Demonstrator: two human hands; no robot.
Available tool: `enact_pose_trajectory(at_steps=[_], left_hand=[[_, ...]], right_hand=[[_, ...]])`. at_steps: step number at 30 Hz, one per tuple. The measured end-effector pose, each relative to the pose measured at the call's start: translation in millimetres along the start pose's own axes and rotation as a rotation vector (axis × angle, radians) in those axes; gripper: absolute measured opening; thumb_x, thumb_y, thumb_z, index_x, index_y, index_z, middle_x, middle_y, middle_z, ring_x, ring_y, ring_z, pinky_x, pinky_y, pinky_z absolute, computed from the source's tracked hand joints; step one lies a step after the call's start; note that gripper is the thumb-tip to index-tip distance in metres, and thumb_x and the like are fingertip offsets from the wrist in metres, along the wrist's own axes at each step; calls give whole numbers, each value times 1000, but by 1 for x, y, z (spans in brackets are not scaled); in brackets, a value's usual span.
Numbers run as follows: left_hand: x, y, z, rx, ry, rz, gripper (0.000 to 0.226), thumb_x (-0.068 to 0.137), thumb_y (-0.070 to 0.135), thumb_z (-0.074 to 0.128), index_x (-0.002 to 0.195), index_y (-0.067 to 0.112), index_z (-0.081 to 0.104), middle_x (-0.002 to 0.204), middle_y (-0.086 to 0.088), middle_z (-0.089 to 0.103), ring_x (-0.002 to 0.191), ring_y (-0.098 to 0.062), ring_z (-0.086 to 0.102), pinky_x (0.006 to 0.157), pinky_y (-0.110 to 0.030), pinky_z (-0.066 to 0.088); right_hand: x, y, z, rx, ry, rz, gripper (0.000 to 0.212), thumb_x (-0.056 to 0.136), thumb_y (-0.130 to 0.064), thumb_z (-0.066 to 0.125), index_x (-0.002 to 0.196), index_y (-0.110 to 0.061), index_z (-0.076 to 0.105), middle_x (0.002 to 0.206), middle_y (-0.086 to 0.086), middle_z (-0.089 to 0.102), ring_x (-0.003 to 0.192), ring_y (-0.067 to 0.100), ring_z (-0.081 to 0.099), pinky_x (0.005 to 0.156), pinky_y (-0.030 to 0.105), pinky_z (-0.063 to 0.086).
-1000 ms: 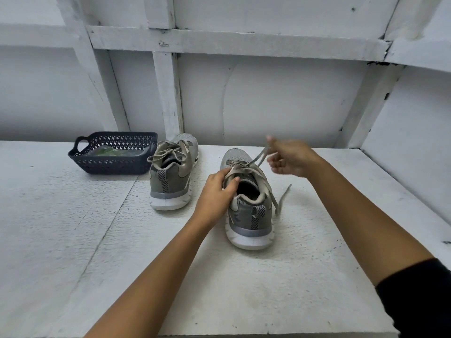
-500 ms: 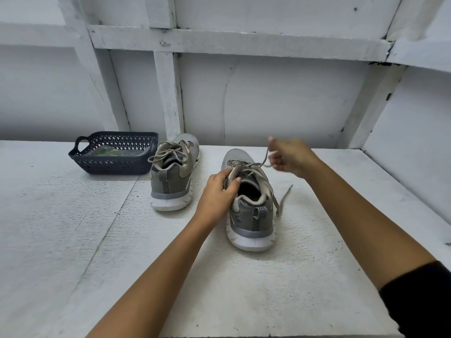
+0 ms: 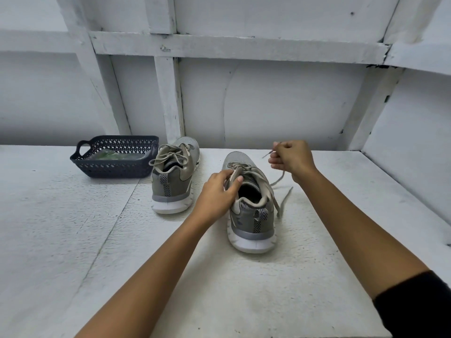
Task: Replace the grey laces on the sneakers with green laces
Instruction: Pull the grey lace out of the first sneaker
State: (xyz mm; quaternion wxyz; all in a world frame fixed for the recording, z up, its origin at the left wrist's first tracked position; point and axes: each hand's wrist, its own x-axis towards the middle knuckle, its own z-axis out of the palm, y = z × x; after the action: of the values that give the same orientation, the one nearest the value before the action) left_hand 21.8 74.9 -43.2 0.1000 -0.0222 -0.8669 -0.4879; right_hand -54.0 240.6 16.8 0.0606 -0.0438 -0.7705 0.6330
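Two grey sneakers on the white tabletop (image 3: pixel 73 240), heels toward the camera, toes toward the back edge. Near sneaker (image 3: pixel 251 223) around the middle of the tabletop. Far sneaker (image 3: pixel 174 184) to its left and closer to the back edge, apart from it, laced and tied in a bow.

Left hand (image 3: pixel 214 193) on the near sneaker's left side, fingers curled over the top lacing, thumb at the edge of the opening beside the tongue, gripping the upper. Right hand (image 3: pixel 292 157) raised off the tabletop, just right of the near sneaker's toe, closed in a loose fist and pinching the grey lace (image 3: pixel 280 176) near its end, tip poking out past the fingers. Below that fist, lace hanging slack down to the upper eyelets; other loose end trailing on the tabletop along the sneaker's right side.

Dark perforated basket (image 3: pixel 114 167) toward the back-left, just beside the far sneaker. Inside, a green bundle (image 3: pixel 107 156) under clear wrapping, too small to identify further. White board wall (image 3: pixel 280 106) behind.
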Motion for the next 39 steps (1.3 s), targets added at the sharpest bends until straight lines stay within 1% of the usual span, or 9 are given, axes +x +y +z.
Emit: enact_pose_trajectory(at_steps=[3,6,10,12,17,23,28,33,39], left_hand=[[3,8,-6,-106,8,1,33,100,30,42,119,13,63,117,-4,63,105,-12,56,95,-28,43],[10,17,-16,-211,-18,-63,28,100,19,44,117,10,64,103,3,62,86,-3,54,69,-5,42],[25,23,-22,-306,-103,-178,10,95,12,53,94,13,63,80,3,58,71,-4,50,56,-13,40],[35,25,-23,-299,-157,-231,15,94,12,54,80,17,58,78,-1,55,76,-11,50,58,-20,38],[61,31,-21,-57,-147,-161,34,98,11,43,65,15,48,67,-4,51,63,-13,46,55,-22,34],[76,36,-34,-164,-120,-216,24,98,14,45,74,17,49,67,-1,48,56,-10,39,51,-21,28],[61,28,-34,-209,-90,-289,25,98,40,43,110,18,44,86,1,58,69,-8,54,64,-27,38],[39,13,-27,-142,-107,-180,26,92,39,55,87,15,65,80,0,63,73,-10,56,60,-24,40],[38,17,-26,-335,33,-154,20,89,24,63,69,20,64,68,5,62,68,-8,56,59,-20,41]], right_hand=[[-6,9,0,-334,-120,73,30,98,-24,47,95,2,62,73,13,62,61,22,62,58,33,55],[-21,18,3,-645,-167,-7,44,98,-30,43,93,9,64,86,21,69,76,34,68,75,44,57],[-42,18,8,-552,-86,-206,48,98,-38,41,84,0,67,81,13,67,81,26,60,75,35,49],[-52,18,11,-539,-87,-247,42,98,-36,43,71,-9,61,71,4,60,72,18,53,63,29,38],[-59,24,15,-528,-66,-285,38,98,-32,43,84,-2,62,79,11,62,72,20,49,60,29,30],[-60,24,18,-512,-46,-279,38,99,-32,43,83,-3,62,73,6,57,70,19,48,58,31,26],[-59,28,17,-467,-29,-250,37,98,-33,43,73,-8,53,62,-3,50,62,12,43,56,21,33],[-58,30,16,-429,-20,-241,37,98,-34,44,75,-8,57,66,0,54,65,15,46,58,30,33],[-59,30,20,-422,-28,-241,38,98,-35,44,78,-6,60,65,-1,53,62,11,45,57,22,35]])
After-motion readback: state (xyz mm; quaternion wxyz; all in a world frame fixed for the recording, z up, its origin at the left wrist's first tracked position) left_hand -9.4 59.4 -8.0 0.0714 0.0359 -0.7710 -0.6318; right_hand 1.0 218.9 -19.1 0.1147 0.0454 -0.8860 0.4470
